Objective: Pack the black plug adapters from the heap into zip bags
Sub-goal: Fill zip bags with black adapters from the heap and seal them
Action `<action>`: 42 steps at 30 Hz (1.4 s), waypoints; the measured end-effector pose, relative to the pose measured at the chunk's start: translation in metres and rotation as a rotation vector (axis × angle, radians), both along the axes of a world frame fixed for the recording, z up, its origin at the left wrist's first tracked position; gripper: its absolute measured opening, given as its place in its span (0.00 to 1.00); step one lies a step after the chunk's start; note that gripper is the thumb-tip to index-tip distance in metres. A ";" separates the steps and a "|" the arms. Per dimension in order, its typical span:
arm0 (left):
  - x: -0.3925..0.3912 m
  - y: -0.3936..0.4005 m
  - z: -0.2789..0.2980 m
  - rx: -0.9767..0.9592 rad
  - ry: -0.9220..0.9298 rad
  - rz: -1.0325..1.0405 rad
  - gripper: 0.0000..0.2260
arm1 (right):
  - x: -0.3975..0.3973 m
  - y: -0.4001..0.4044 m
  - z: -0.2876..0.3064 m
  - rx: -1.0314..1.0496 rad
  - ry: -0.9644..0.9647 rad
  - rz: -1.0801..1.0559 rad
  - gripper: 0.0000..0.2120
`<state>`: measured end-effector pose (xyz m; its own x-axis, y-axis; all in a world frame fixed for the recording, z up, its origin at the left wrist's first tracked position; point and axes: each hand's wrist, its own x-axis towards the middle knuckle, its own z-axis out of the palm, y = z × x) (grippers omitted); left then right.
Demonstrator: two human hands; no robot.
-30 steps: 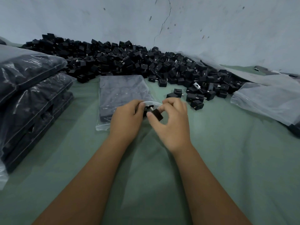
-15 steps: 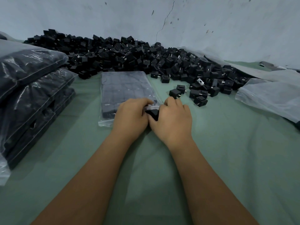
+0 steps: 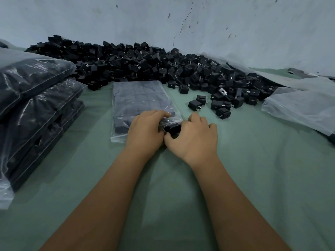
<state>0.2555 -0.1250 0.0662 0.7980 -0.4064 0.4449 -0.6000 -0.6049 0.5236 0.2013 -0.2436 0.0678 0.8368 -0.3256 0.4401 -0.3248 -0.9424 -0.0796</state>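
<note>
A clear zip bag (image 3: 139,98) packed with rows of black adapters lies flat on the green cloth, its mouth toward me. My left hand (image 3: 145,131) grips the bag's open mouth at its near right corner. My right hand (image 3: 194,137) holds a black plug adapter (image 3: 172,129) at that opening, fingers curled over it. Behind the bag, the heap of black plug adapters (image 3: 145,66) runs along the wall. Several loose adapters (image 3: 215,105) lie to the right of the bag.
Filled zip bags (image 3: 34,98) are stacked at the left edge. A pile of empty clear bags (image 3: 301,105) lies at the right. A cracked pale wall (image 3: 181,20) closes off the back. Green cloth (image 3: 272,169) covers the surface.
My right hand has brought the adapter down from above the bag mouth into the opening. Both hands have drawn together at the bag's near corner.
</note>
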 end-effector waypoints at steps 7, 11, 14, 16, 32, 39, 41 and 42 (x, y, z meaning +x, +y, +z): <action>0.000 0.000 -0.001 -0.013 -0.015 -0.022 0.18 | 0.005 0.000 -0.001 -0.041 -0.003 -0.030 0.20; 0.000 0.000 0.000 -0.019 -0.018 -0.018 0.18 | 0.006 0.001 -0.001 -0.054 -0.033 -0.039 0.20; -0.001 0.000 0.000 -0.016 -0.017 -0.021 0.18 | 0.005 0.001 -0.001 -0.044 -0.027 -0.032 0.20; 0.000 0.000 -0.001 -0.015 -0.018 -0.022 0.17 | 0.005 0.000 -0.002 -0.037 -0.036 -0.030 0.20; -0.003 0.000 0.001 -0.013 -0.029 0.013 0.17 | 0.007 -0.006 -0.003 0.012 -0.048 0.077 0.20; -0.004 -0.001 0.002 0.034 -0.051 0.030 0.18 | 0.002 -0.014 -0.005 0.120 -0.053 0.113 0.15; -0.004 -0.001 0.002 0.044 -0.049 0.032 0.18 | 0.003 -0.017 -0.004 0.102 -0.070 0.082 0.11; -0.004 0.000 0.002 0.046 -0.049 0.033 0.19 | 0.003 -0.017 -0.003 0.124 -0.103 0.069 0.09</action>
<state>0.2510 -0.1254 0.0682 0.7891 -0.4015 0.4650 -0.6037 -0.6471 0.4656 0.2044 -0.2603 0.0648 0.8116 -0.3261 0.4847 -0.2442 -0.9431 -0.2256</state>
